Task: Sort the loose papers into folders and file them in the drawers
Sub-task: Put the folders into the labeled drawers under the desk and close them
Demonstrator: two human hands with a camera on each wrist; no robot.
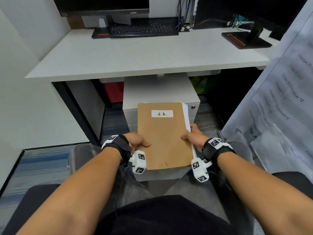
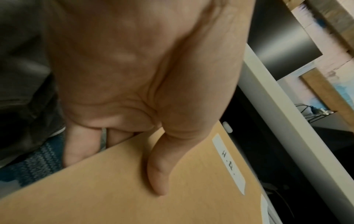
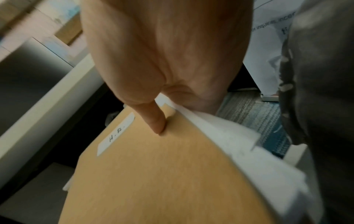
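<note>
A brown folder [image 1: 162, 138] labelled "H.R." is held flat above my lap, in front of the white drawer cabinet [image 1: 160, 92] under the desk. White papers [image 1: 185, 112] stick out along its right edge. My left hand [image 1: 137, 143] pinches the folder's left edge, thumb on top and fingers beneath. My right hand [image 1: 193, 137] pinches the right edge the same way, over the paper edges. The left wrist view shows the thumb on the folder [image 2: 172, 189]. In the right wrist view the thumb presses the folder [image 3: 162, 174] beside the white papers [image 3: 229, 144].
A white desk [image 1: 144, 56] stands ahead with a keyboard [image 1: 142, 30] and two monitor stands. A large printed sheet [image 1: 279, 107] hangs at the right. The cabinet's drawers look closed, with a lock [image 1: 193, 107] at the top right. Carpet lies on both sides.
</note>
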